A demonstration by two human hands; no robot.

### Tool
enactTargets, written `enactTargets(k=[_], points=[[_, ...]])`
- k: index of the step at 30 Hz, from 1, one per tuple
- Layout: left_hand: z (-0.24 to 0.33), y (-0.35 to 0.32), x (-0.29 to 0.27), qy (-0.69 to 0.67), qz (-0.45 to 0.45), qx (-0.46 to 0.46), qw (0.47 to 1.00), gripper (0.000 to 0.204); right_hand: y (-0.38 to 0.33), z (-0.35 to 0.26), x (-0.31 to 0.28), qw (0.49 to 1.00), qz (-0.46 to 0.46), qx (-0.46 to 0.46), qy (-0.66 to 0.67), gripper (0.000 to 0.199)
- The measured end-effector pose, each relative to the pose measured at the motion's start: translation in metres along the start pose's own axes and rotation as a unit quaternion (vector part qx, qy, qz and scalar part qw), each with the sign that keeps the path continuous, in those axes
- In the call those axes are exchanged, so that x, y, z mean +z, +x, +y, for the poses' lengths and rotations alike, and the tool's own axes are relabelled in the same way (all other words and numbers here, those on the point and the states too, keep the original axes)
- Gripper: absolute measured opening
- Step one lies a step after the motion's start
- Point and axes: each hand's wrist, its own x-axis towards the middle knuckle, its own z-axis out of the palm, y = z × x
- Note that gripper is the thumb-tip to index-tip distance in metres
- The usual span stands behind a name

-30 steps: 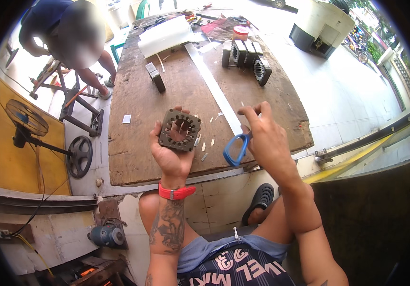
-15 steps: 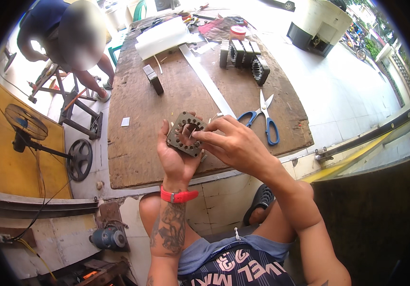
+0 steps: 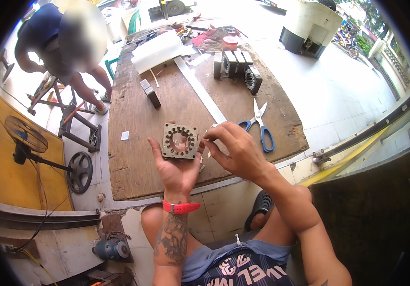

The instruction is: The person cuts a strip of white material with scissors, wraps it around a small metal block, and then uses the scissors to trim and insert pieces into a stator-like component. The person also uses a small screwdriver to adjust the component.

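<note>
My left hand (image 3: 179, 175) is palm up and holds a square metal stator core (image 3: 171, 152), with slots around its central hole. Through that hole part of my hand shows. Just to the right of the core, my right hand (image 3: 239, 150) has its thumb and fingertips pinched together. Whatever those fingertips hold, if anything, is too small to make out. Small pale slips (image 3: 210, 153) lie on the table by the right fingertips. Scissors with blue handles (image 3: 267, 138) rest beyond the right hand, blades slightly apart.
On the wooden table (image 3: 133, 167) are several more stator cores (image 3: 236, 63), an upright dark block (image 3: 150, 94), a long pale strip (image 3: 198, 88), a white sheet roll (image 3: 157, 50) and a pink-lidded tub (image 3: 230, 43). A person (image 3: 47, 40) bends at the left, near a fan (image 3: 26, 125).
My right fingers have come out of the core's hole and moved slightly right. The stator core has turned to lie squarer on my left hand. The view has shifted slightly.
</note>
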Motion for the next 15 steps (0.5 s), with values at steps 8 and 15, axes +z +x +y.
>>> enactTargets(k=[8, 15], points=[[0.016, 0.004, -0.009, 0.001, -0.009, -0.039, 0.999, 0.058, 0.189, 0.118, -0.03, 0.969, -0.106, 0.109, -0.193, 0.031], [0.014, 0.009, -0.009, 0.037, 0.029, -0.052, 0.998, 0.062, 0.329, 0.278, 0.073, 0.891, -0.227, 0.13, -0.372, 0.035]])
